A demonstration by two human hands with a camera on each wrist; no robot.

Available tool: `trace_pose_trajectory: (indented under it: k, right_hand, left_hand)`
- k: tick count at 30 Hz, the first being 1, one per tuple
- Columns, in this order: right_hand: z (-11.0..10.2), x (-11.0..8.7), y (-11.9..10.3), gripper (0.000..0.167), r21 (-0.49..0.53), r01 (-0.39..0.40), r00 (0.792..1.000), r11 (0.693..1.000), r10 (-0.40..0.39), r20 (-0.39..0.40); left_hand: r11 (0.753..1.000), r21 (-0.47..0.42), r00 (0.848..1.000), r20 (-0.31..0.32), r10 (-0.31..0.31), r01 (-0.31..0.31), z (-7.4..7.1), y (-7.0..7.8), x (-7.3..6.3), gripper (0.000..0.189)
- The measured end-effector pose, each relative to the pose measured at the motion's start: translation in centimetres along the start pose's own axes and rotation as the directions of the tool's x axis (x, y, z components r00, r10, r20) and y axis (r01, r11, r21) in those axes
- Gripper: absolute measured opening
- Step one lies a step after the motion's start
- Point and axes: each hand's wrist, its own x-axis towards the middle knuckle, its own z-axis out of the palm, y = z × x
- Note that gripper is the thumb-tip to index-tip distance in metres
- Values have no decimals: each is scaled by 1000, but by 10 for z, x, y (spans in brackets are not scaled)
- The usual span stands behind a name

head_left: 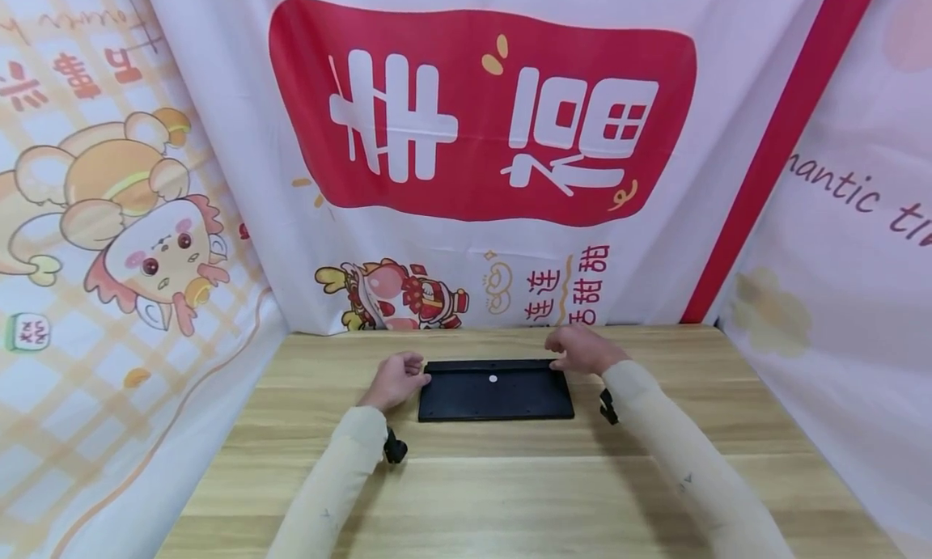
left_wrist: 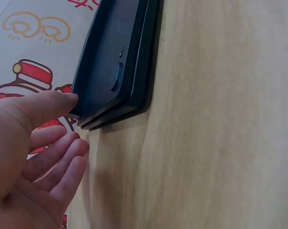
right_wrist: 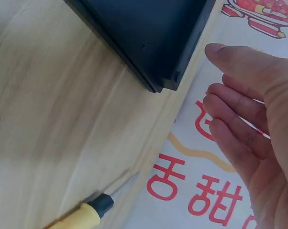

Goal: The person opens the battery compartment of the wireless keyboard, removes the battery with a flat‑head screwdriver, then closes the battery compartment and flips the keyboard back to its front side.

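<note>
Left hand (head_left: pixel 396 381), right hand (head_left: pixel 586 351), fingers loose, at black panel's (head_left: pixel 502 399) far corners, wide tabletop (head_left: pixel 524 494) off near edge.

Black rectangular panel (head_left: pixel 497 399) lies flat on the wood-grain counter (head_left: pixel 510 502), a round white mark (head_left: pixel 493 379) near its far edge. Left hand (head_left: pixel 391 383): fingers (head_left: pixel 413 361) at the far left corner. Right hand (head_left: pixel 588 351): fingers (head_left: pixel 561 339) at the far right corner, contact not determinable. One dark device (head_left: pixel 396 446) beside each cream sleeve (head_left: pixel 331 482). Printed cloth (head_left: pixel 495 237) behind counter: white, with red block (head_left: pixel 476 138) bearing white characters (head_left: pixel 396 122).
</note>
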Motion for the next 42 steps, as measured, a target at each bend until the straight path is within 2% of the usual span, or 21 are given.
trace_pose_trajectory:
  k: [4,9,15,21,27,33,38,42]
  right_hand:
    - [9,7,0,29,-3,19,1000,1000,-19,-10]
    - [22,9,2,25,-16,52,996,999,-53,-71]
    - [37,11,8,21,-6,75,988,997,-76,-136]
    - [42,11,8,16,-32,67,987,997,-71,-144]
    - [40,15,6,12,-75,62,991,995,-71,-115]
    - [34,23,2,10,-108,52,997,993,-57,-44]
    - [25,30,-4,8,-110,0,999,994,4,43]
    - [18,34,-10,7,-98,-55,992,994,65,105]
  left_hand:
    - [1000,12,1000,3,14,-14,3,-1,6,38]
    - [1000,10,1000,-3,6,-6,6,0,8,34]
    - [1000,13,999,-29,25,-25,10,-1,8,30]
    - [999,23,999,-38,34,-33,10,-3,9,27]
    - [999,28,998,-44,41,-40,11,-9,13,25]
    - [1000,22,999,-48,16,-15,10,-9,14,26]
    - [1000,29,999,-48,14,-12,10,-8,13,26]
    - [1000,22,999,-39,13,-12,11,-6,12,25]
